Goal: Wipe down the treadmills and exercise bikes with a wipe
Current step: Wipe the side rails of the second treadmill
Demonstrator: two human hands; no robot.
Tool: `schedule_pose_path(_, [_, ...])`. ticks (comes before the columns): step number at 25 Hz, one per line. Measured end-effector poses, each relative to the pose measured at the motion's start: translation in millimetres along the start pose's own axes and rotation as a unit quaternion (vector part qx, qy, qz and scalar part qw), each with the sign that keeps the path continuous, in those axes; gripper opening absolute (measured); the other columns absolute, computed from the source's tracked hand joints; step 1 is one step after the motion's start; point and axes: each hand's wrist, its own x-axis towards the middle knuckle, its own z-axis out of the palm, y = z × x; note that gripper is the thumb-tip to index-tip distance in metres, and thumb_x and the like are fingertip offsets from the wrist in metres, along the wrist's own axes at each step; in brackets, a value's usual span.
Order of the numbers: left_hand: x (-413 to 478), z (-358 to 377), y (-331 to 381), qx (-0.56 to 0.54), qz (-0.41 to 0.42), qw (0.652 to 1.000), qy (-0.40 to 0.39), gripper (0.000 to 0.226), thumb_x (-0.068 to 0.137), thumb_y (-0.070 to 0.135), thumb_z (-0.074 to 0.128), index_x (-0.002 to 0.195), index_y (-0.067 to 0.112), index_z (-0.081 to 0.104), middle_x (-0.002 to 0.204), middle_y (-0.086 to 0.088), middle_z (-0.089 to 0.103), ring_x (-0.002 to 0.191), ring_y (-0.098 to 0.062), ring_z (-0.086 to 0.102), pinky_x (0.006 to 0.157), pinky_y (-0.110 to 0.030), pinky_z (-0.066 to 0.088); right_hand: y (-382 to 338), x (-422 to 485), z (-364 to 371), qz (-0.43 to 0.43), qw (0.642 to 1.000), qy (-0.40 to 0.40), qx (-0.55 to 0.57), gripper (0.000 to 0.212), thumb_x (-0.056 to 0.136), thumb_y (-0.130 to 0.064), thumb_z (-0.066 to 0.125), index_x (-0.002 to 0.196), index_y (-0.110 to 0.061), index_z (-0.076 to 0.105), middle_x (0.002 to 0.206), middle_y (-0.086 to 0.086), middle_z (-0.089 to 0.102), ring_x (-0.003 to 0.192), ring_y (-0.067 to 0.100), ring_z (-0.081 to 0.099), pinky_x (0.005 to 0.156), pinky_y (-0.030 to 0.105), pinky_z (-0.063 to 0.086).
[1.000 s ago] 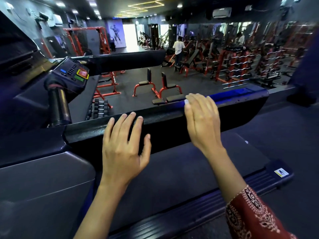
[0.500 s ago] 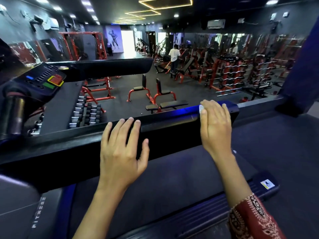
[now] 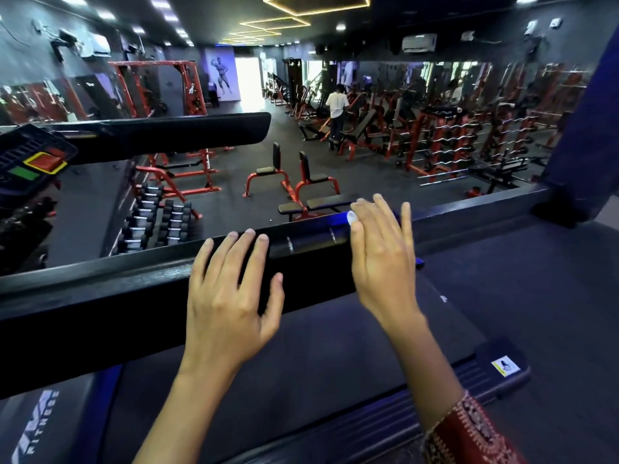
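L hand [image 3: 231, 306] flat, fingers straight, on treadmill rail [image 3: 134, 296], mid-frame. R hand [image 3: 382, 259], fingers straight too, presses wipe [image 3: 351, 217] onto it.

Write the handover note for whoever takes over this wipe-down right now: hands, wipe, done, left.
Left hand: open, fingers flat on the black treadmill handrail, holding nothing.
Right hand: open, straight fingers pressing the small white wipe onto that rail near its far blue end.
Done: wiping of this rail is under way; how much is clean cannot be seen.
Left: the opposite black handrail, the console with red and green buttons and the dark running belt.
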Motion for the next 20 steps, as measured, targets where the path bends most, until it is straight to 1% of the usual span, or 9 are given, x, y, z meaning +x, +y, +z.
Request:
schedule_pose_path(2, [2, 4, 8, 0.005, 0.003, 1.000, -0.006, 0.041, 0.087, 0.022, 0.052, 0.117, -0.004, 0.063, 0.120, -0.022, 0.062, 0.112, -0.037, 0.059, 0.106, -0.046, 0.033, -24, -7, 7, -0.056, 0.997, -0.018, 0.042, 0.044, 0.104, -0.024, 0.030, 0.120, 0.001, 0.062, 0.126, 0.014, 0.062, 0.129, 0.031, 0.048, 0.118, 0.040, 0.014])
schedule_pose_path(5, [4, 7, 14, 0.010, 0.016, 1.000, -0.009, 0.042, 0.088, 0.021, 0.051, 0.119, -0.004, 0.062, 0.121, -0.022, 0.061, 0.113, -0.036, 0.057, 0.106, -0.046, 0.034, -25, -11, 5, -0.193, 0.978, -0.053, 0.054, 0.043, 0.103, -0.020, 0.029, 0.123, 0.001, 0.061, 0.128, 0.014, 0.061, 0.125, 0.030, 0.051, 0.114, 0.040, 0.026])
schedule_pose_path(6, [4, 8, 15, 0.012, 0.017, 1.000, -0.010, 0.041, 0.088, 0.021, 0.052, 0.119, -0.005, 0.062, 0.121, -0.022, 0.061, 0.113, -0.036, 0.058, 0.105, -0.047, 0.035, -8, -5, 4, -0.174, 0.983, -0.042, 0.041, 0.040, 0.101, -0.018, 0.033, 0.122, 0.000, 0.062, 0.125, 0.013, 0.062, 0.122, 0.030, 0.054, 0.112, 0.040, 0.027])
schedule_pose_path(10, [7, 11, 23, 0.019, 0.015, 1.000, -0.011, 0.041, 0.088, 0.021, 0.053, 0.119, -0.005, 0.062, 0.120, -0.022, 0.062, 0.112, -0.037, 0.059, 0.104, -0.048, 0.036, 32, 10, -4, 0.025, 0.999, 0.011, 0.039, 0.041, 0.102, -0.021, 0.032, 0.112, 0.002, 0.064, 0.114, 0.014, 0.066, 0.120, 0.034, 0.055, 0.114, 0.040, 0.022])
schedule_pose_path(11, [8, 13, 26, 0.017, 0.016, 1.000, -0.013, 0.042, 0.088, 0.021, 0.053, 0.119, -0.005, 0.062, 0.120, -0.022, 0.062, 0.112, -0.037, 0.059, 0.104, -0.048, 0.037, 20, 10, -2, 0.015, 0.999, 0.008, 0.030, 0.041, 0.102, -0.022, 0.032, 0.111, 0.002, 0.064, 0.114, 0.015, 0.066, 0.121, 0.035, 0.054, 0.114, 0.042, 0.022])
schedule_pose_path(15, [12, 17, 32, 0.004, 0.020, 1.000, -0.021, 0.043, 0.088, 0.021, 0.052, 0.120, -0.005, 0.061, 0.123, -0.022, 0.060, 0.114, -0.036, 0.057, 0.105, -0.048, 0.036, -11, 5, 3, -0.178, 0.981, -0.038, 0.066, 0.039, 0.100, -0.020, 0.036, 0.112, 0.002, 0.065, 0.114, 0.015, 0.066, 0.111, 0.033, 0.059, 0.107, 0.043, 0.035])
schedule_pose_path(16, [11, 17, 32, 0.003, 0.021, 1.000, -0.022, 0.043, 0.088, 0.021, 0.052, 0.121, -0.005, 0.061, 0.123, -0.022, 0.060, 0.115, -0.036, 0.056, 0.106, -0.047, 0.035, 0, 10, 1, -0.176, 0.981, -0.035, 0.066, 0.038, 0.099, -0.020, 0.035, 0.109, 0.001, 0.066, 0.110, 0.013, 0.067, 0.108, 0.032, 0.060, 0.103, 0.042, 0.037])
schedule_pose_path(18, [10, 15, 31, 0.002, 0.024, 0.999, -0.029, 0.045, 0.088, 0.022, 0.052, 0.124, -0.005, 0.059, 0.125, -0.022, 0.058, 0.118, -0.034, 0.054, 0.108, -0.047, 0.033, 25, 18, -1, -0.084, 0.994, -0.017, 0.069, 0.039, 0.100, -0.021, 0.032, 0.103, -0.002, 0.066, 0.102, 0.009, 0.066, 0.102, 0.030, 0.060, 0.101, 0.042, 0.038])
schedule_pose_path(20, [8, 14, 30, 0.005, 0.028, 0.999, -0.040, 0.047, 0.089, 0.023, 0.052, 0.127, -0.004, 0.056, 0.129, -0.022, 0.056, 0.122, -0.033, 0.050, 0.110, -0.046, 0.031, 35, 12, 3, 0.029, 0.996, 0.016, 0.084, 0.044, 0.102, -0.023, 0.027, 0.107, -0.002, 0.065, 0.108, 0.010, 0.065, 0.109, 0.031, 0.058, 0.107, 0.042, 0.034])
